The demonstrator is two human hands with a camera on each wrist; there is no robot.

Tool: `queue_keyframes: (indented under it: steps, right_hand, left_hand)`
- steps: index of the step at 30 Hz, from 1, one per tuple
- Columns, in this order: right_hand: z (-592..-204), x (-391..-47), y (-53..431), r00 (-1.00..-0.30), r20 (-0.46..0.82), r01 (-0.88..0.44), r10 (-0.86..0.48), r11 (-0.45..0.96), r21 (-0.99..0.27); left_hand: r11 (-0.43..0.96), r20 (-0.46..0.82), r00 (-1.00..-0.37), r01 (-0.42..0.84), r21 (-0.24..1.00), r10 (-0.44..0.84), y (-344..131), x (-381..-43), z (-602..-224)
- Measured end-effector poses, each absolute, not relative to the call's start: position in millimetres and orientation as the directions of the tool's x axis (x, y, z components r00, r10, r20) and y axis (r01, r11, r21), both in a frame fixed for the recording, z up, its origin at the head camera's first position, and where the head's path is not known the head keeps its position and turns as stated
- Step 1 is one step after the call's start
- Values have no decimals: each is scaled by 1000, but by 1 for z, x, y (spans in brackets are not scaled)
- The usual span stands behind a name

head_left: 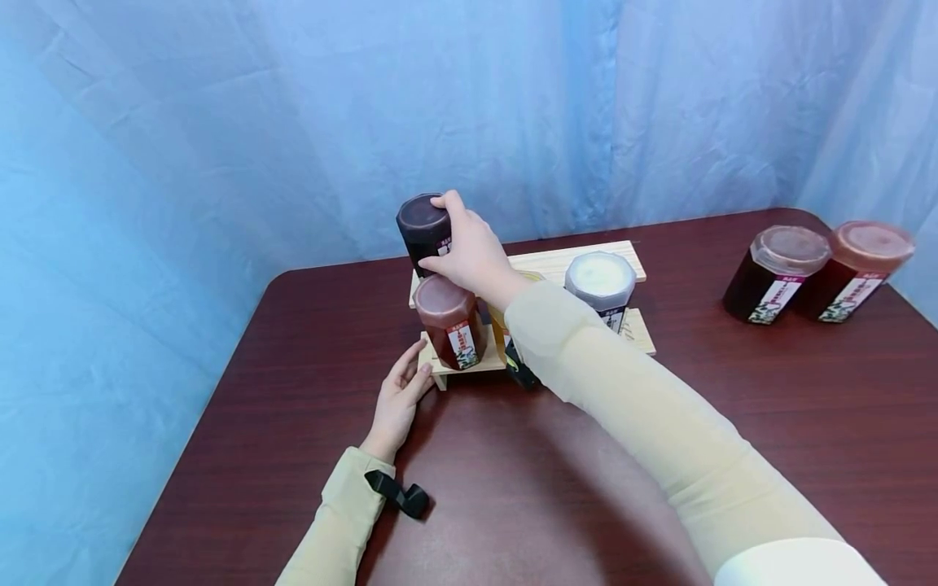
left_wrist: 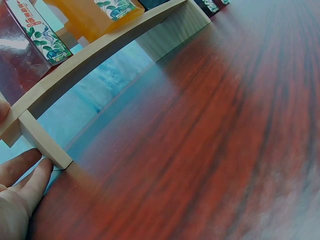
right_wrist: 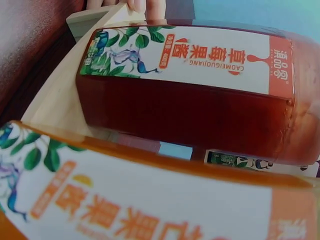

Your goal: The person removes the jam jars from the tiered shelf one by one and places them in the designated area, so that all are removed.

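My right hand point(head_left: 475, 252) grips a dark jam jar point(head_left: 419, 232) from above, thumb and fingers around its upper part. That jar stands upright over the left end of the back tier of a two-tier wooden rack point(head_left: 579, 260); its base is hidden. In front of it on the lower tier is a strawberry jam jar point(head_left: 440, 334) with a red lid. Beside that, a mango jam jar point(right_wrist: 150, 190) is partly covered by my right arm. My left hand point(head_left: 396, 403) holds the left end of the rack's lower tier, fingers point(left_wrist: 37, 182) against the end leg point(left_wrist: 45, 140).
A white-lidded jar point(head_left: 601, 281) stands at the rack's right side. Two more dark red jars point(head_left: 758, 281) stand close together at the table's far right. Blue curtains point(head_left: 330, 122) hang behind the dark wood table point(head_left: 293, 382). A black device point(head_left: 399, 494) is strapped to the left wrist.
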State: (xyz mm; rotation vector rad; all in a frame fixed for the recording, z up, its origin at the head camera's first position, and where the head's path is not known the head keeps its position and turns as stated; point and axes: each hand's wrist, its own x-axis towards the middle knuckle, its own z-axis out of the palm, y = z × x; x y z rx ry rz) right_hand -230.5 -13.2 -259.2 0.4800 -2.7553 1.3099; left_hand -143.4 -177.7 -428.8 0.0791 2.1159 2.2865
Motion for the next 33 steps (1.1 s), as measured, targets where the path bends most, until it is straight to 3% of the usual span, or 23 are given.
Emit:
queue_keyframes:
  steps: [13, 24, 33]
  right_hand:
    - [-261, -233, -12, -933, 226, -345, -281, 510, -788]
    - [-259, -232, -10, -942, 192, -312, -276, 506, -804]
    - [-259, -231, -10, -947, 251, -320, -200, 527, -787]
  left_hand:
    - [-84, 26, -998, 22, 996, 55, -178, -144, -429]
    - [-93, 23, -998, 18, 995, 56, -177, -144, -431]
    - [-95, 26, -998, 20, 995, 56, -177, -144, -430]
